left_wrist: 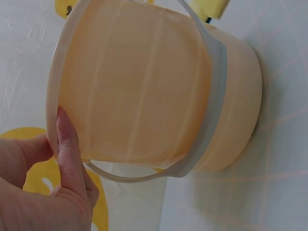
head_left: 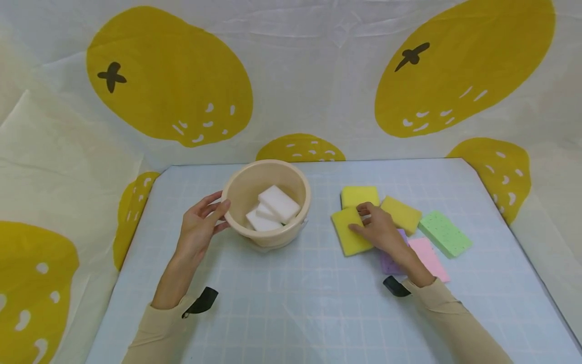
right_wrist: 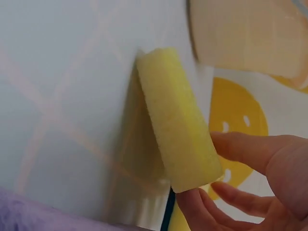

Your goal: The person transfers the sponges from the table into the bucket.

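Observation:
My left hand [head_left: 197, 227] grips the rim of a beige bucket [head_left: 238, 194], its thumb and fingers on either side of the rim in the left wrist view. Several white sponges [head_left: 279, 203] lie inside the bucket. A pale handle [left_wrist: 219, 91] hangs down along the bucket's side. My right hand [head_left: 379, 230] pinches a yellow sponge [head_left: 350, 235] between thumb and fingers. That sponge is tilted, with a shadow beneath it in the right wrist view. Under the right hand and wrist, a purple sponge [head_left: 390, 264] is partly hidden.
Two more yellow sponges [head_left: 359, 195] [head_left: 402, 216] lie just beyond the right hand. To their right are a green sponge [head_left: 445, 233] and a pink sponge [head_left: 428, 258]. The table [head_left: 291, 313] has a pale grid cover and meets a fruit-patterned cloth [head_left: 313, 91] at its back edge.

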`<state>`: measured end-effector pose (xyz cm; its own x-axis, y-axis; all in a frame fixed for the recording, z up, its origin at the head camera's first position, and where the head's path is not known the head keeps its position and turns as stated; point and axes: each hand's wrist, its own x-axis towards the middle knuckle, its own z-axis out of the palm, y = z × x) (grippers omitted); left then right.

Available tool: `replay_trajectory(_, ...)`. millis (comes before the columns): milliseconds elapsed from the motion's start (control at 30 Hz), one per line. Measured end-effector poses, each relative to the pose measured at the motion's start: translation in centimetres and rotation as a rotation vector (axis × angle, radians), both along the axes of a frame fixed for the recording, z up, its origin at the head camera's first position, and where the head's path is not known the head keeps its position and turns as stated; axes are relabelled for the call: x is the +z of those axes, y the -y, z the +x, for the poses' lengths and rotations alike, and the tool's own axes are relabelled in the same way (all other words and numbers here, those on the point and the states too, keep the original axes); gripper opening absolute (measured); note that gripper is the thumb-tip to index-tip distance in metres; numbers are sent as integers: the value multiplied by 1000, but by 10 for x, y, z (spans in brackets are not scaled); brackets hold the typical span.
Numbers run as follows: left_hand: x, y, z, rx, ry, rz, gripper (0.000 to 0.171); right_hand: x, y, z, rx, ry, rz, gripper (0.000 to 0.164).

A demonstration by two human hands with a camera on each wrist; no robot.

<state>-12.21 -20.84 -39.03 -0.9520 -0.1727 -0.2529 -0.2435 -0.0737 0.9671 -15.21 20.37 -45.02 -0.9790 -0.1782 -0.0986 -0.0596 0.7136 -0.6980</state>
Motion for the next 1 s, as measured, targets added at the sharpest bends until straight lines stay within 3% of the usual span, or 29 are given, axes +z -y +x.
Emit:
replay_trajectory(133,1,0,0,5,5,2,62,7,-5,1,20,-36,-29,42)
replay_trajectory(300,2,-1,0,6,7,0,62,13,-12,-1,28,-47,-67,44)
replay_trajectory(567,4,-1,0,-3,13,-27,62,24,-21,-9,-46,47,-159,50)
replay_trajectory(800,4,-1,-1,7,24,-21,61,39,-24,-14,-52,85,-276,54)
replay_trajectory(1000,3,-2,-1,7,24,4,61,59,-21,-15,-73,123,-316,55)
